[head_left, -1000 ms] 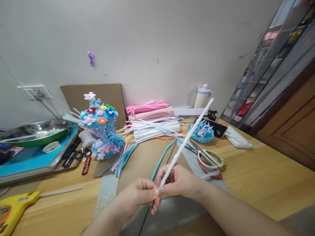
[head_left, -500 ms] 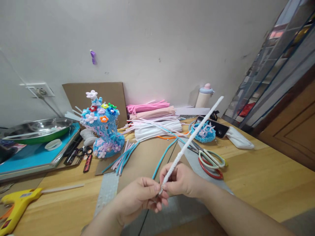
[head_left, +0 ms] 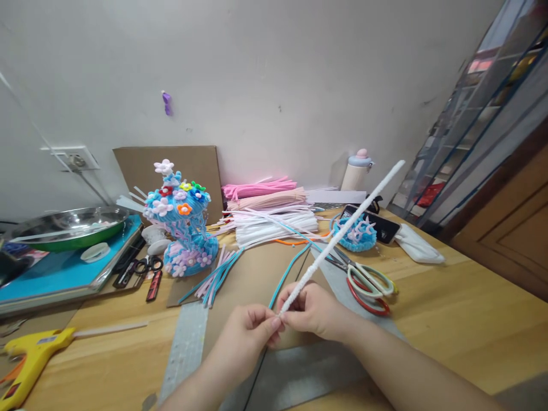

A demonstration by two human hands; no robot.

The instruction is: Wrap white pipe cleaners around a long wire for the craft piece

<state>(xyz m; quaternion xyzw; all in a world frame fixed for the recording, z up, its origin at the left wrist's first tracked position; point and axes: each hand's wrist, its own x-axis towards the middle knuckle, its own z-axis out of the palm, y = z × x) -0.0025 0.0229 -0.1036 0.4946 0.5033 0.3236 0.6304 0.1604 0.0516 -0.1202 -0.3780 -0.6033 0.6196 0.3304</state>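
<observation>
A long white fuzzy stem slants up to the right from my fingertips. My right hand pinches it near its lower end. At that same end, my left hand has thumb and fingers pressed together, touching the right fingertips; the very tip of the stem is hidden between them. Beneath my hands lie brown cardboard and a grey mat. A light-blue stem runs across the cardboard just behind my hands.
Left stands a blue figure with flowers; a yellow glue gun lies nearer. White stem bundles sit at the back. On the right are scissors, a blue round piece, a phone and a bottle.
The white stem's top end has swung slightly right and up. My left fingers have drawn closer together at its lower end, and the view has shifted slightly.
</observation>
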